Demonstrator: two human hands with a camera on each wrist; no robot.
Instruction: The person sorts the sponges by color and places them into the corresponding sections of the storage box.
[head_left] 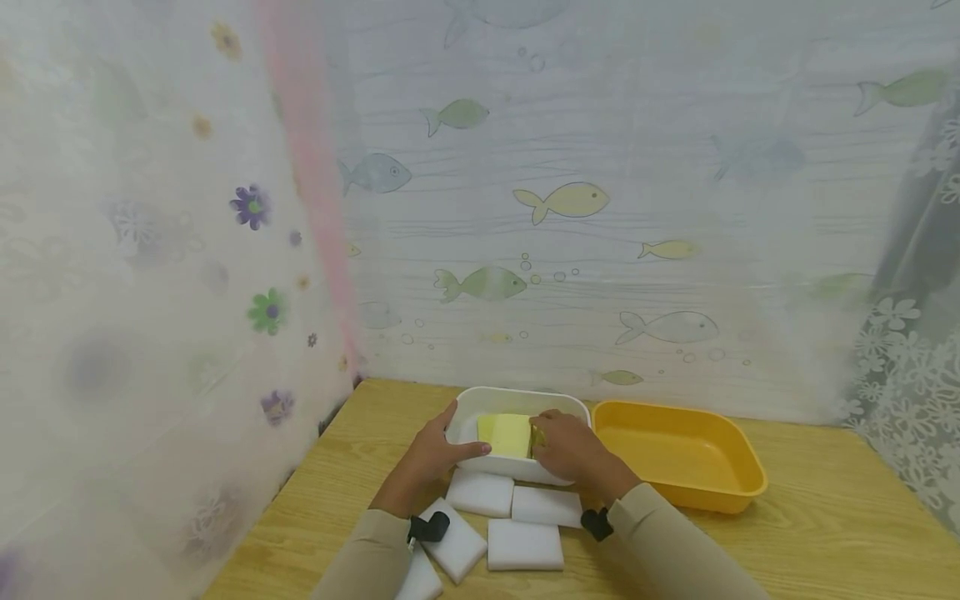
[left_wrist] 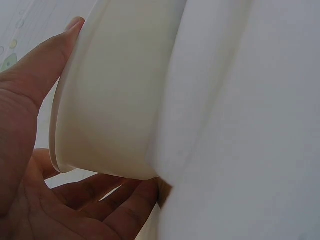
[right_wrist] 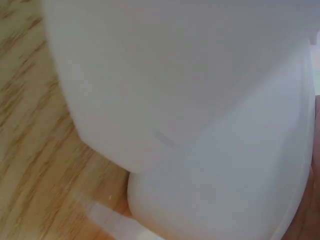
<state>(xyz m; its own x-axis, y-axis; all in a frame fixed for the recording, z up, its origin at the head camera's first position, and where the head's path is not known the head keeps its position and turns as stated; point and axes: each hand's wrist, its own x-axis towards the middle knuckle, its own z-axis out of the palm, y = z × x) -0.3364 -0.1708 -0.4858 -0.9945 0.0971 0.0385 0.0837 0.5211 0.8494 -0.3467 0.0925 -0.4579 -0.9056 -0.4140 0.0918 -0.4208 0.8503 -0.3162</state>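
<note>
Yellow sponges [head_left: 512,437] in tub [head_left: 525,402], gripped at three o'clock by curled right fingers [head_left: 557,430]; tub held at nine by left fingers [head_left: 443,422]; white sponges [head_left: 525,546] still outside, at six.

Three views, diffuse light: head view bright and hazy, wrist views greyer and softer.
Head: patterned sheeting [head_left: 570,108] milky, low in contrast, palely glaring in patches, some left-hand flower prints blurred; faint soft shadow at base of yellow tray [head_left: 675,450]. Left wrist: dim; white expanse [left_wrist: 250,125] at right out of focus, white basin [left_wrist: 110,90] shaded, clearer. Right wrist: nearest white form [right_wrist: 135,85] blurred, grey-shaded; table [right_wrist: 30,125] grain legible; pale bright streak [right_wrist: 120,221] low down.
</note>
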